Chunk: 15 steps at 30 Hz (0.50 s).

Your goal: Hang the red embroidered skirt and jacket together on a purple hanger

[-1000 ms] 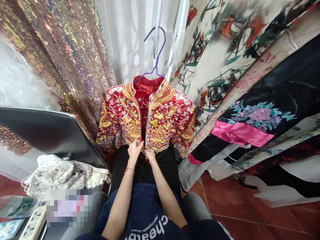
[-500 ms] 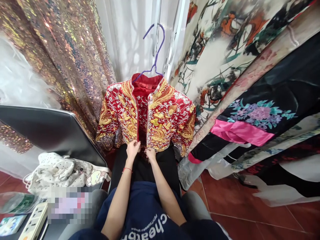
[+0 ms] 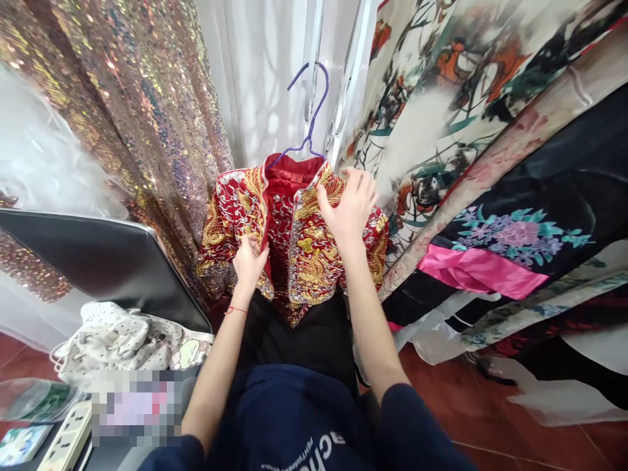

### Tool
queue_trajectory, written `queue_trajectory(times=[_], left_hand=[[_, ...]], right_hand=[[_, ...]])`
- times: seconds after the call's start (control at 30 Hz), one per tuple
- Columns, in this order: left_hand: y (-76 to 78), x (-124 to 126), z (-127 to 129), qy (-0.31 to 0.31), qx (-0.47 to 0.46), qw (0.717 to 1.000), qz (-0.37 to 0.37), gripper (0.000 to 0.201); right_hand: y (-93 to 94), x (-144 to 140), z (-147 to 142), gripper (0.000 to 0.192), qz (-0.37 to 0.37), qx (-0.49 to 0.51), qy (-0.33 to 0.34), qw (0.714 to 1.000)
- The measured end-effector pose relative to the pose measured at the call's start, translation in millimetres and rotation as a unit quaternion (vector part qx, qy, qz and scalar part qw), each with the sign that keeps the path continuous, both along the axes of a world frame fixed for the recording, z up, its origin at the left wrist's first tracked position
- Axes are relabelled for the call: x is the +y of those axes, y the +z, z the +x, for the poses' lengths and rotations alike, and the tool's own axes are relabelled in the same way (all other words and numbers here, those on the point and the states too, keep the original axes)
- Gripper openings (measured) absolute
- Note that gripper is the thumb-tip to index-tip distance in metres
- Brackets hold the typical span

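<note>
- Gold-toned sequinned fabric [image 3: 161, 111] hanging in folds, white tulle [image 3: 44, 150] beside it
- White curtain [image 3: 250, 78] behind a white metal frame [image 3: 346, 82]
- Black chair back [image 3: 98, 258]
- White dotted cloth [image 3: 115, 337], a cartoon tag [image 3: 189, 353] at its end
- White power strip [image 3: 65, 437] near a clear plastic bottle [image 3: 42, 400]
- Fabric with a painterly print [image 3: 407, 124]
- Black garment [image 3: 593, 170] with embroidered flowers [image 3: 523, 234] above a pink satin band [image 3: 483, 270]
- Red tiled floor [image 3: 490, 425]
</note>
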<state>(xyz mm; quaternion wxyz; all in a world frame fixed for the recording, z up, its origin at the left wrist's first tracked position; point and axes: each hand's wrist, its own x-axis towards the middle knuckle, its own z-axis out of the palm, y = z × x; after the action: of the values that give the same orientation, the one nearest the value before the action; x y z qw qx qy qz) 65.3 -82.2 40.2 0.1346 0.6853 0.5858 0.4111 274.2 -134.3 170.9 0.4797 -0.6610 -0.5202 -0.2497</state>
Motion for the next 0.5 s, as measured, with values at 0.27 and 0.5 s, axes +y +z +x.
queue_trajectory(times=[0.27, 0.5], left_hand=[[60.9, 18, 19, -0.022, 0.128, 0.991, 0.034, 0.030], [89.4, 37, -22, 0.040, 0.177, 0.980, -0.080, 0.022]], right_hand=[[-12.1, 39, 17, 0.061, -0.083, -0.097, -0.040, 0.991], [-10.9, 42, 27, 0.059, -0.080, -0.121, -0.013, 0.989]])
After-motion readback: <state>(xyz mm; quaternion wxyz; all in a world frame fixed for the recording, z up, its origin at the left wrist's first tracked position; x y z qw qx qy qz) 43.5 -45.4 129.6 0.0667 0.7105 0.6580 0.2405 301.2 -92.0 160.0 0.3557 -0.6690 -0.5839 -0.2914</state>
